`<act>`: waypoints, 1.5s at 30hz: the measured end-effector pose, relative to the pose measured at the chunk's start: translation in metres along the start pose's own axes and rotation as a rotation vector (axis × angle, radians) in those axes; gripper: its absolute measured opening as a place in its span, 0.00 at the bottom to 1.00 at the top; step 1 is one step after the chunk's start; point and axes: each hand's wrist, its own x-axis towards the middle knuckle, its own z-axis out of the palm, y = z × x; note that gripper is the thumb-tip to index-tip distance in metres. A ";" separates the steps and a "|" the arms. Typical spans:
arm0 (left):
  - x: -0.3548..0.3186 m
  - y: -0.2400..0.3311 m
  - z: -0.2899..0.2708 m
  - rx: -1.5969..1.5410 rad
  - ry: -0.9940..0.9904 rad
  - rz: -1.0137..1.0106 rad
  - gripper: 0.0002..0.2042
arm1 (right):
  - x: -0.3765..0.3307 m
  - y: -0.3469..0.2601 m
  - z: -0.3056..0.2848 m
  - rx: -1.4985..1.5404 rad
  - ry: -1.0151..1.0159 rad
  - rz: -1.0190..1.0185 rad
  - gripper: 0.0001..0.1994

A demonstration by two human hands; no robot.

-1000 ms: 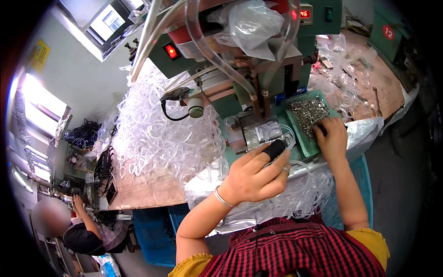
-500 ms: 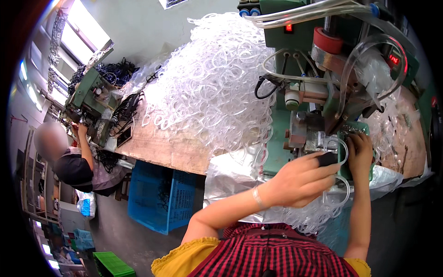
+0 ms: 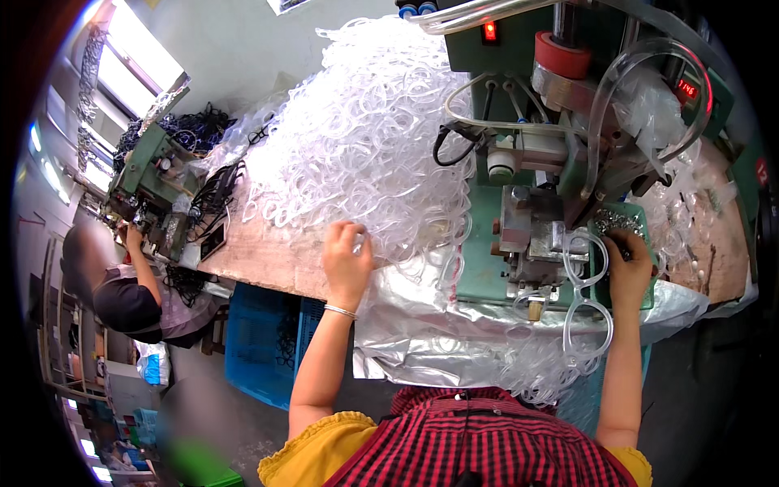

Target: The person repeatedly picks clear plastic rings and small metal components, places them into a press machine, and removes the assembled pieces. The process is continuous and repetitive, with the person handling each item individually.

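My left hand (image 3: 347, 261) is at the near edge of a heap of clear plastic eyeglass frames (image 3: 381, 138), its fingers curled; a pale bit shows at the fingertips, too small to name. Over a green tray (image 3: 648, 280) of small metal parts (image 3: 618, 221), my right hand (image 3: 631, 272) has bent, closed fingers; what they hold is hidden. One clear eyeglass frame (image 3: 574, 287) hangs at the metal fixture (image 3: 531, 235) of a green press machine (image 3: 483, 280), beside my right hand. Its upper rim lies by the fixture and its lower rim dangles past the machine's base.
Silver sheeting (image 3: 406, 341) covers the bench front, with more clear frames (image 3: 527, 369) below it. A blue crate (image 3: 260, 345) stands under the wooden bench (image 3: 276, 264). At the left, a person (image 3: 130, 300) works at another green machine (image 3: 154, 174). Clear tubes (image 3: 596, 122) loop above.
My left hand has left the eyeglass frame at the fixture and moved left to the heap. That frame now hangs on its own there. My right hand stays at the tray.
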 end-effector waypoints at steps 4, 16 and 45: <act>0.039 0.008 -0.025 0.009 0.280 0.044 0.07 | 0.004 -0.004 -0.009 -0.011 -0.072 -0.013 0.08; -0.008 0.058 0.021 -0.411 -0.131 -0.070 0.15 | -0.045 -0.017 -0.074 0.085 0.006 0.142 0.07; 0.019 0.198 -0.014 -0.723 0.085 0.555 0.06 | -0.026 -0.094 -0.010 0.488 -0.243 -0.183 0.22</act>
